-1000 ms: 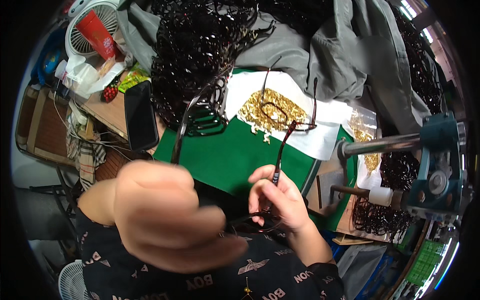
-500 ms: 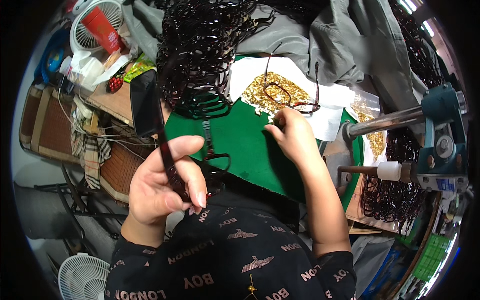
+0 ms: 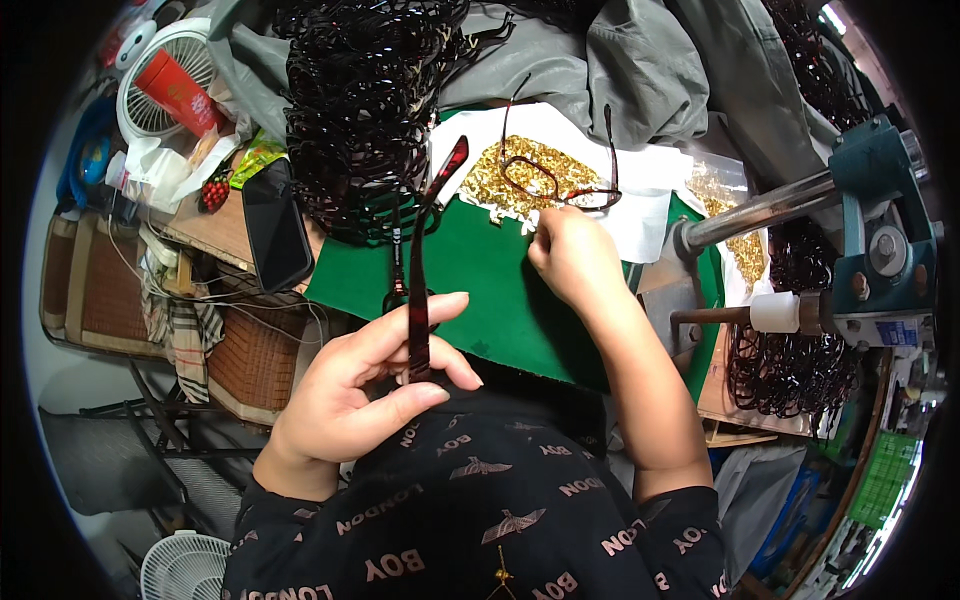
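My left hand (image 3: 345,400) grips a dark red-brown eyeglass frame (image 3: 422,280) near the front of the green work surface (image 3: 480,310). One temple arm of that frame stands up between thumb and fingers, while the rest is partly covered. With fingers curled in, my right hand (image 3: 580,255) rests beside a few small white pieces (image 3: 497,216); what its fingertips hold is hidden. Just beyond lies a heap of small gold-coloured pieces (image 3: 487,168) on white paper (image 3: 643,215). Another eyeglass frame (image 3: 598,207) sits on the heap, temple arms pointing away.
A dense stack of dark frames (image 3: 350,110) stands at the back left. To the right is a teal machine (image 3: 885,230) with metal bars, near a clear bag (image 3: 745,245) of gold pieces. A phone (image 3: 277,235), red tumbler (image 3: 180,92) and white fan (image 3: 140,65) are left.
My left hand has moved right and turned the eyeglass frame, so its temple arm is more upright. My right hand's fingers have closed in by the white pieces. The view has shifted slightly.
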`<state>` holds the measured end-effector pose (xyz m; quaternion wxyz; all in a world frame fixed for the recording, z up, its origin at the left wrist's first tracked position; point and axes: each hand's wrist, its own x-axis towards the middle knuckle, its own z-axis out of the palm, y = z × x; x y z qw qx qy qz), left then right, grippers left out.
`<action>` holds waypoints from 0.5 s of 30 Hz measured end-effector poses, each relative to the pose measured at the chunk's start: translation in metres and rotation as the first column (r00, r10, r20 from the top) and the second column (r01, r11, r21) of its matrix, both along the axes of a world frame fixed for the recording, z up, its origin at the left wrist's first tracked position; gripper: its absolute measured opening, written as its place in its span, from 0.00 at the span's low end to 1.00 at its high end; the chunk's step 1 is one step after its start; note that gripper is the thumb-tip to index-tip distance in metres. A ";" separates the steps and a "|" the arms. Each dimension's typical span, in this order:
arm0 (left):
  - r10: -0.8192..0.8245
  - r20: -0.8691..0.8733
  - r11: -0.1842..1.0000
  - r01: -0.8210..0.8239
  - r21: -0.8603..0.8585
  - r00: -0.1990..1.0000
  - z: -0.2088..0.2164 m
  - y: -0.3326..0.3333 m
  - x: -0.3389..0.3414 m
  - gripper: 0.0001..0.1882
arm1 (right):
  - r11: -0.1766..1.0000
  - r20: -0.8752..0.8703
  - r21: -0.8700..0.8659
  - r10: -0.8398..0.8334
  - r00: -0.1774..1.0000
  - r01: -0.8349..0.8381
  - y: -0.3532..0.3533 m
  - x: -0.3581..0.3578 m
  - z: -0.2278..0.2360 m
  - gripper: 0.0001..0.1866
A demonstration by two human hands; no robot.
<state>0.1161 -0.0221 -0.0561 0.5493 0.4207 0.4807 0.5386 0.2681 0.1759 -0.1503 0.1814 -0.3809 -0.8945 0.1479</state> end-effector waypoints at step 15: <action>-0.319 0.259 0.943 0.332 -0.009 0.912 0.003 0.075 0.061 0.30 | 0.930 -0.633 0.239 0.367 0.682 -0.278 -0.055 0.079 0.072 0.13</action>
